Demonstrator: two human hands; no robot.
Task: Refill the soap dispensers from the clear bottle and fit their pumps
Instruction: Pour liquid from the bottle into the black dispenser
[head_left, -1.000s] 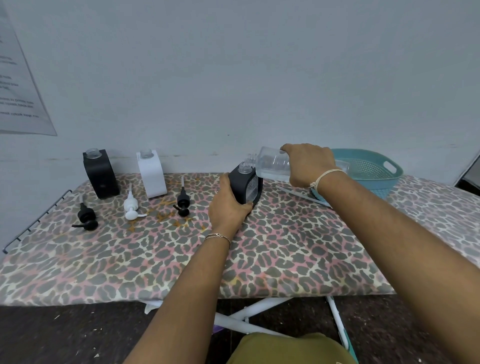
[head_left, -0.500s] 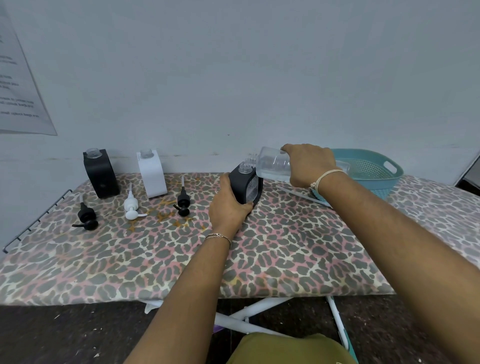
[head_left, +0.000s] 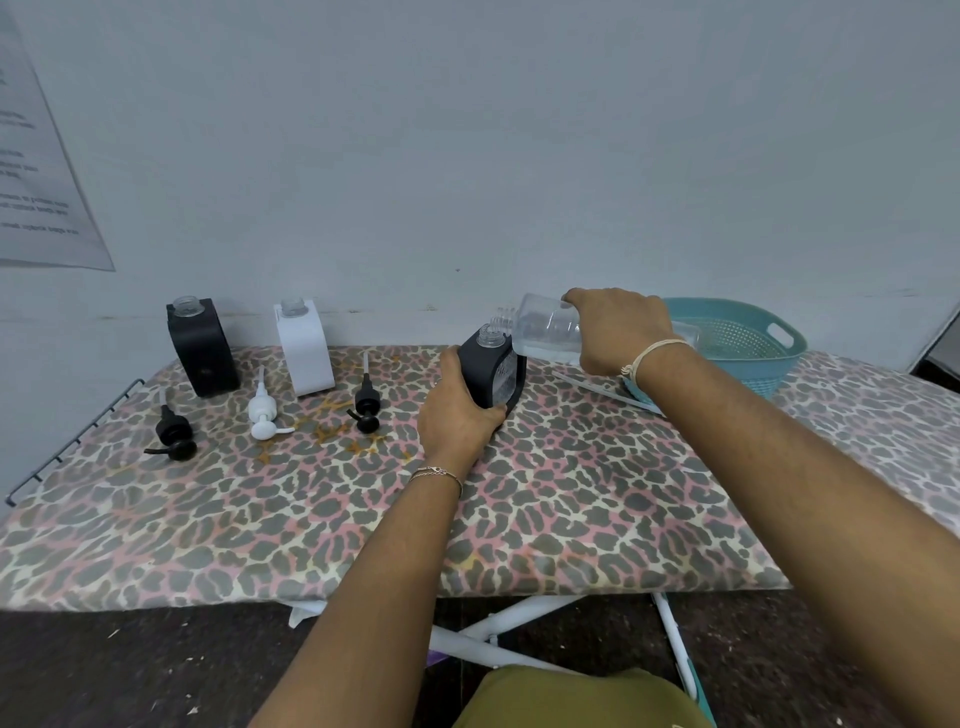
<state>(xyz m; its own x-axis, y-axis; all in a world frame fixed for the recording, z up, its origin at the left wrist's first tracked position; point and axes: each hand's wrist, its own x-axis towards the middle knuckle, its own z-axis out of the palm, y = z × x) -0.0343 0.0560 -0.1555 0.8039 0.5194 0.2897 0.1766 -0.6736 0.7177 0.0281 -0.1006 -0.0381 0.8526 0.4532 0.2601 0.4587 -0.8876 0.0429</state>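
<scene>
Change: nothing is seen moved; pose is kept.
Left hand (head_left: 457, 415): fingers clasped on black dispenser (head_left: 493, 371), steadying it.
Right hand (head_left: 618, 327): fingers wrapped round clear bottle (head_left: 545, 332), tipped to the neck.

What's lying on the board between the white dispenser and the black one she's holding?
In the head view, a black pump lies between the white dispenser and the held black dispenser; otherwise only stained leopard-print cover.

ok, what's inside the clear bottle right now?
Clear liquid pools along the lower side of the tipped clear bottle, its neck over the black dispenser mouth. The right hand covers the bottle's rear, so the rest is hidden.
</scene>
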